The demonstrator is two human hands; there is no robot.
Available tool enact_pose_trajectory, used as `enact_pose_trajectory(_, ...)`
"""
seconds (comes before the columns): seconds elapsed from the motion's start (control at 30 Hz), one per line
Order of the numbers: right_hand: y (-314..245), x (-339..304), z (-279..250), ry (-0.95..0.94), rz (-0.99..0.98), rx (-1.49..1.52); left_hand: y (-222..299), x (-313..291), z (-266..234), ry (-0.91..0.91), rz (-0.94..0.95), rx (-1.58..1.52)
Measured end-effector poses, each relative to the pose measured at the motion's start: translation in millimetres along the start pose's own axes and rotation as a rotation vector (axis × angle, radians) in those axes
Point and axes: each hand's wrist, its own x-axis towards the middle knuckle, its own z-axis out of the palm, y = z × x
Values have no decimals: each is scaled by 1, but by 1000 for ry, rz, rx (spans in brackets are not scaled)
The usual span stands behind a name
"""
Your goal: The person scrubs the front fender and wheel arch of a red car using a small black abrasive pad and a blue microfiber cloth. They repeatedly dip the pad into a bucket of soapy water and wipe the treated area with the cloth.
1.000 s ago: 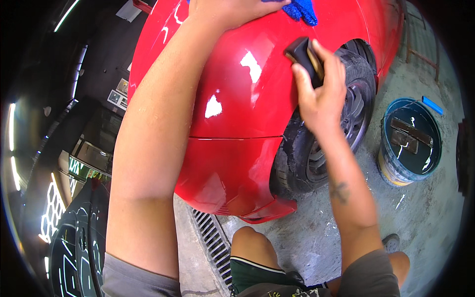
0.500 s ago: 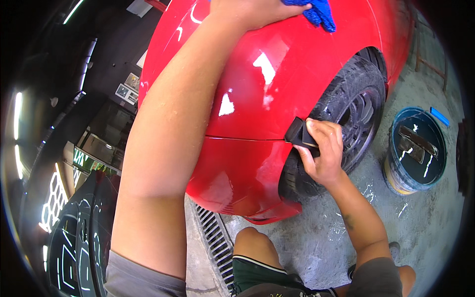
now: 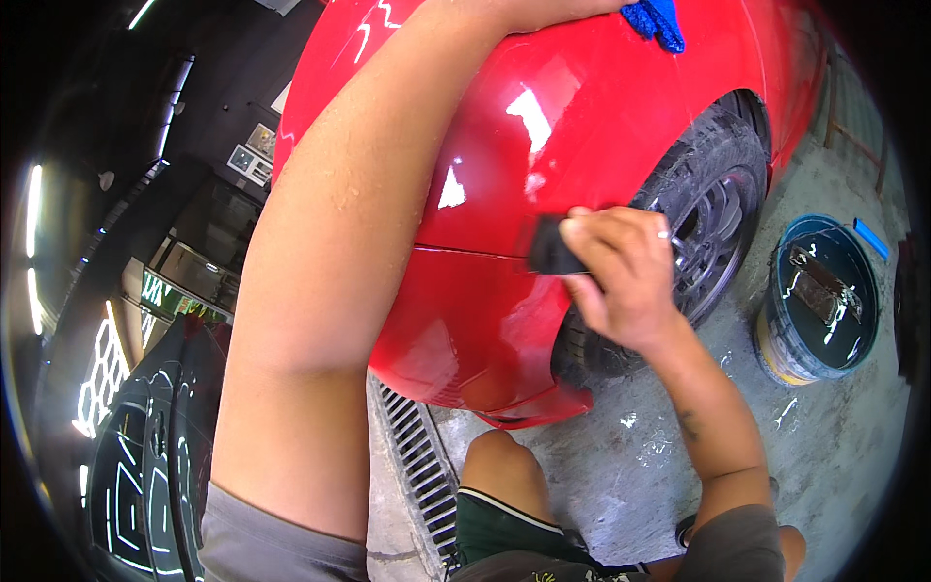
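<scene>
A glossy red car body panel (image 3: 504, 184) fills the middle, with a thin seam running across it toward the wheel arch. My right hand (image 3: 626, 272) grips a black rectangular block (image 3: 555, 246), slightly blurred, against the panel at the seam's end by the arch. It looks like a sanding block, though its working face is hidden. At the top edge, my left hand (image 3: 553, 10) lies on the upper panel with a blue microfiber cloth (image 3: 658, 21) by its fingers. The frame cuts off most of those fingers. My left forearm crosses in front of the panel.
Right of the panel is a black wheel (image 3: 713, 218). A bucket (image 3: 776, 330) of dark water holds a dark block-like piece, and a blue strip (image 3: 871, 239) lies by its rim. A drain grate (image 3: 417, 446) runs below the bumper; a dark car (image 3: 145, 466) stands at left.
My right hand has moved the black block leftward and slightly up, off the wheel arch edge onto the panel. My left hand and the blue cloth appear slightly higher and farther right.
</scene>
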Motion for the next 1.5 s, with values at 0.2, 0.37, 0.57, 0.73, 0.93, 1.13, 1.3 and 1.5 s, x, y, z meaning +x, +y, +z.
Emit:
enact_pose_trajectory(0.2,-9,2,7,66,42,13,-1,2,1,19,-11,-5)
enact_pose_trajectory(0.37,34,-40,-5,117,36,-6,1,12,1,-13,-10,16)
enact_pose_trajectory(0.57,11,-21,4,105,62,0,4,9,-3,-54,-5,5)
enact_pose_trajectory(0.73,84,8,-19,406,371,-181,9,17,-8,-87,-29,6)
enact_pose_trajectory(0.93,24,-12,7,389,315,-55,17,20,-10,-194,-150,54)
enact_pose_trajectory(1.13,108,35,-19,507,452,-158,16,19,-13,-218,-166,77)
enact_pose_trajectory(1.3,91,45,-4,577,540,-210,20,19,-16,-245,-164,33)
enact_pose_trajectory(1.5,98,39,-8,533,445,-214,9,18,-4,-224,-107,149)
